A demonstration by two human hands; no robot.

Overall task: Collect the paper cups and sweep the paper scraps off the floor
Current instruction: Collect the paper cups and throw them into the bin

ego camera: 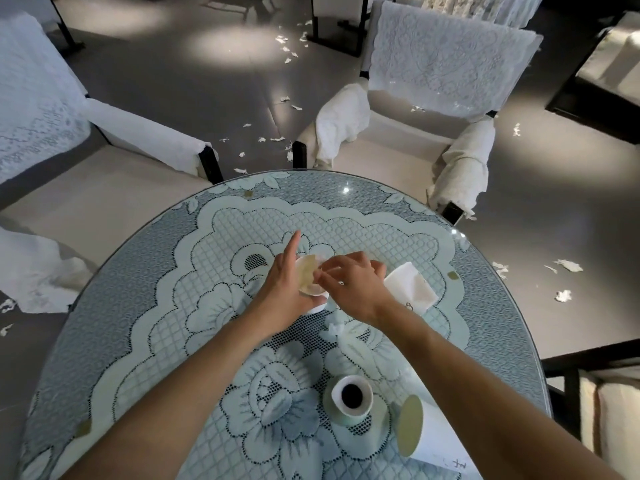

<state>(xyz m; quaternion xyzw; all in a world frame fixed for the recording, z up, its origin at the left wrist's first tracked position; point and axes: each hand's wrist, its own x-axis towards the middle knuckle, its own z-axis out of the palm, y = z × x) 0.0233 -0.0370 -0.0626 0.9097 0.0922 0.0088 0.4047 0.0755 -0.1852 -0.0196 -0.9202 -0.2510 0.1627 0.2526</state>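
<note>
Gripping a paper cup (306,279) at the round table's (138,306) middle, the left hand (281,295) had its index finger straight out. The right hand (353,286) pinched at the cup's rim with its fingertips; paper scraps (568,265) littered the floor beyond.

The worktop (491,327) is glossy glass over patterned lace cloth. Paper cups (309,278) look matt and smooth. White lace cloth drapes the armchairs (446,67). The grey floor (194,81) shines, strewn with torn paper scraps (568,265).
</note>
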